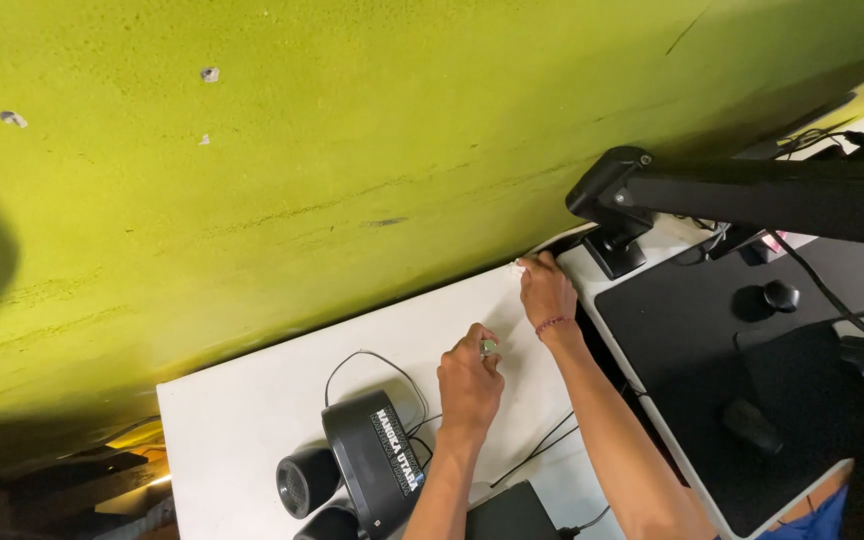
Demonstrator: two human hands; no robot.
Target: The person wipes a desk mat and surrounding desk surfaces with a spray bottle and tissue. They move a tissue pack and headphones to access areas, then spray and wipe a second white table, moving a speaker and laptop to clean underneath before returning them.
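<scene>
Head view, looking down on a white tabletop pushed against a scuffed yellow-green wall. Left hand closed in a loose fist, pinching a small pale-green object between thumb and forefinger above the table's middle; too small to identify. Right hand, red string bracelet at the wrist, fingers curled over a scrap of white material at the table's far edge, pressed near the wall. Hands apart, each clamped on its own item. Green piece judged light, hard and easy to drop, best kept in a fingertip pinch; white scrap likely thin and soft, best held at its edge. Nearby: black speaker set with two round satellites, thin black cables looping across the table, a dark box at the near edge. To the right, a black monitor arm clamped over a black desk mat carrying a black mouse.
</scene>
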